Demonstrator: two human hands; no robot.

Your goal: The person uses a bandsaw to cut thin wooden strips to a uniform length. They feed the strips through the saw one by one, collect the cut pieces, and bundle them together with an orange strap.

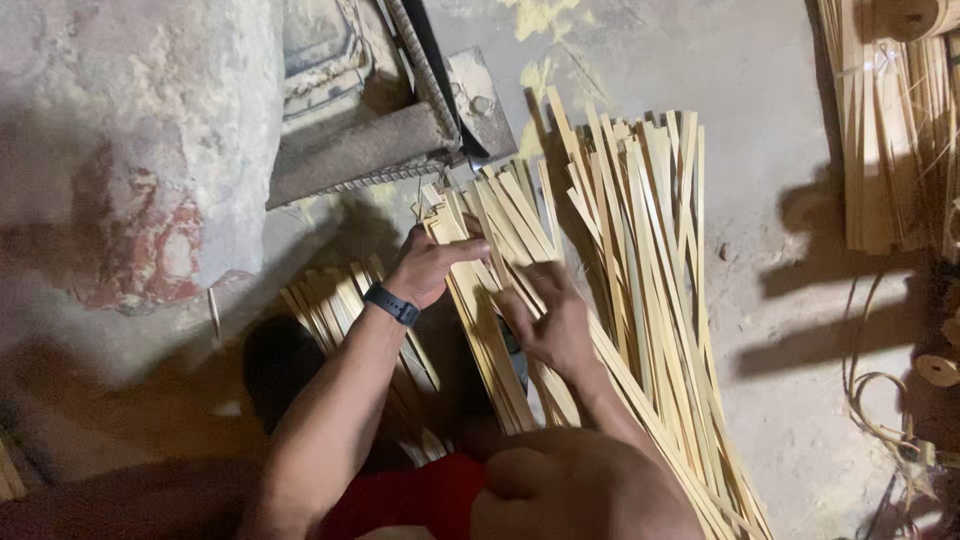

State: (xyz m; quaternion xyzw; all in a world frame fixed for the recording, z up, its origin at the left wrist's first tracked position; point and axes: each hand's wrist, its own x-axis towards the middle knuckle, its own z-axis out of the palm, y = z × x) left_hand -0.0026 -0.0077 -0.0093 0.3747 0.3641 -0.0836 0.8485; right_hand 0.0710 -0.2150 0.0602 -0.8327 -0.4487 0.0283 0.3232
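Here, strips [600,260] fanned on floor [790,300], just right of machine [390,120]. Left hand [430,268] clamped on strip ends nearest machine; right hand [550,320] pressed flat on strips, fingers together. Strips likely light, springy, slippery, splintery; best gripped as bundle near ends.

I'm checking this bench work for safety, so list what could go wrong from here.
1. Both bare hands, left hand and right hand, press on raw split bamboo strips; the thin edges could cut or leave splinters.
2. The strip ends lie close to the metal machine, so fingers following them forward might get pinched.
3. The loose fan of strips spreads over the floor and could slide or trip someone.
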